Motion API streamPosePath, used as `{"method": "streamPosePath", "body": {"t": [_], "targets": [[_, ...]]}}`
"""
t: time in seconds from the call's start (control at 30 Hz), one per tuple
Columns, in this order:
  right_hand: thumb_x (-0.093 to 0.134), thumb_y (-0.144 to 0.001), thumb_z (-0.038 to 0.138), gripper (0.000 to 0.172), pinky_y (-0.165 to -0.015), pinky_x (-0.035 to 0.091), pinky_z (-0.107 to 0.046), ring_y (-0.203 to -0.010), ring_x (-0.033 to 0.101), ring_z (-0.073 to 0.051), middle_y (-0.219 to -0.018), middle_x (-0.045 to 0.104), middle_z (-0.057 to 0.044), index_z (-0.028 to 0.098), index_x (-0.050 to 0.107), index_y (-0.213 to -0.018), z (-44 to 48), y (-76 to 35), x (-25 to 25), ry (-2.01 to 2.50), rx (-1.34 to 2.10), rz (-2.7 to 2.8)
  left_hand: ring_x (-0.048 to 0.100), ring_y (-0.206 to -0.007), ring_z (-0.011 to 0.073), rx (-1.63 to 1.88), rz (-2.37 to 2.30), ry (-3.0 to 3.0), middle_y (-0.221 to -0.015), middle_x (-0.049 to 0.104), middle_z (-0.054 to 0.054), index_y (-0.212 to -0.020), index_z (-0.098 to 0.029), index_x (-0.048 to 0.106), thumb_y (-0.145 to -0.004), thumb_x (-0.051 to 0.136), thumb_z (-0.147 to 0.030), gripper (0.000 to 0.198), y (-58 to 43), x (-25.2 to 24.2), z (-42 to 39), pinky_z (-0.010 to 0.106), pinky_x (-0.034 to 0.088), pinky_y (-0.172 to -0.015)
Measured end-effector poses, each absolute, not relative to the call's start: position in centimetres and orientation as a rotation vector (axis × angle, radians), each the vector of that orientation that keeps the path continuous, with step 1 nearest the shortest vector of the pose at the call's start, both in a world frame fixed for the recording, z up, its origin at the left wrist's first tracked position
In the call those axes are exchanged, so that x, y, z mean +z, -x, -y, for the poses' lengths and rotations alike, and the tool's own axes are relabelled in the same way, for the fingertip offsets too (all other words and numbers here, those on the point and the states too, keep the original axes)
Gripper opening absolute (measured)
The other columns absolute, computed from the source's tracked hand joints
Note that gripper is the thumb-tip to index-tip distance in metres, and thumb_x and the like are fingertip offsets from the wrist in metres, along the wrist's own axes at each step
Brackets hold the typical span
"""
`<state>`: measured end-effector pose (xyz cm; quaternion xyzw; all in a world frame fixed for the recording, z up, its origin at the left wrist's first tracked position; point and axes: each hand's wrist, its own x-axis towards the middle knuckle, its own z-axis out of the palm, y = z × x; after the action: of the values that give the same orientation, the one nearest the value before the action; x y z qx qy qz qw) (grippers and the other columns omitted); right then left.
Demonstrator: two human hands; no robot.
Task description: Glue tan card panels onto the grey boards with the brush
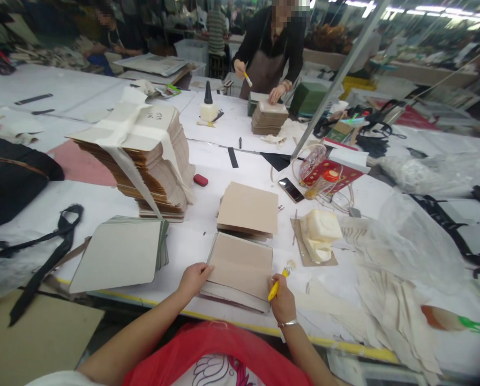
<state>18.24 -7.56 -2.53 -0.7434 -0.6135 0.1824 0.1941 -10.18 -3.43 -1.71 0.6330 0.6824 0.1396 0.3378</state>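
Observation:
A small stack of tan card pieces [240, 265] lies at the table's near edge in front of me. My left hand [194, 279] rests on the stack's left edge, fingers curled over it. My right hand [282, 300] grips a yellow-handled brush [279, 281] at the stack's right edge, bristles pointing up and away. A second tan stack [248, 209] sits just behind. To the right stands a cream glue block [320, 233] on a brown card.
A tall strapped bundle of tan cards [143, 155] stands at left, grey boards [119, 254] beside it. A phone [291, 189], red eraser-like object [200, 180] and red box [332, 174] lie behind. Plastic sheeting [404, 241] covers the right. Across the table, a person [270, 48] brushes another stack.

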Motion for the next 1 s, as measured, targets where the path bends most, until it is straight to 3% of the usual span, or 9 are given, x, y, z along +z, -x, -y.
{"method": "streamPosePath", "body": {"t": [0.67, 0.9, 1.0], "targets": [[0.034, -0.088, 0.027, 0.017, -0.049, 0.025, -0.022, -0.057, 0.054, -0.013, -0.062, 0.058, 0.000, 0.018, 0.045, -0.097, 6.7, -17.6, -2.0, 2.315, 0.578, 1.775, 0.036, -0.049, 0.0108, 0.219, -1.735, -1.655, -0.045, 0.033, -0.004, -0.048, -0.018, 0.039, -0.077, 0.036, -0.050, 0.044, 10.5, -3.6, 2.1, 0.022, 0.020, -0.049], [0.040, -0.085, 0.022, 0.014, -0.049, 0.026, -0.022, -0.061, 0.057, -0.015, -0.070, 0.060, -0.004, 0.018, 0.045, -0.097, 5.8, -17.2, -1.3, 2.441, 0.494, 2.010, 0.048, -0.056, 0.0144, -0.044, -1.756, -1.769, -0.053, 0.052, 0.002, -0.054, -0.017, 0.052, -0.080, 0.034, -0.049, 0.045, 10.2, -2.3, 1.2, 0.024, 0.025, -0.050], [0.041, -0.085, 0.035, 0.023, -0.049, 0.030, -0.023, -0.061, 0.058, -0.018, -0.072, 0.061, -0.007, 0.018, 0.049, -0.098, 5.4, -17.8, 0.1, 2.554, 0.370, 2.038, 0.054, -0.065, 0.0206, -0.283, -1.795, -1.825, -0.066, 0.059, 0.008, -0.063, -0.016, 0.059, -0.077, 0.034, -0.057, 0.050, 10.6, -0.8, 0.3, 0.027, 0.031, -0.054]]}}
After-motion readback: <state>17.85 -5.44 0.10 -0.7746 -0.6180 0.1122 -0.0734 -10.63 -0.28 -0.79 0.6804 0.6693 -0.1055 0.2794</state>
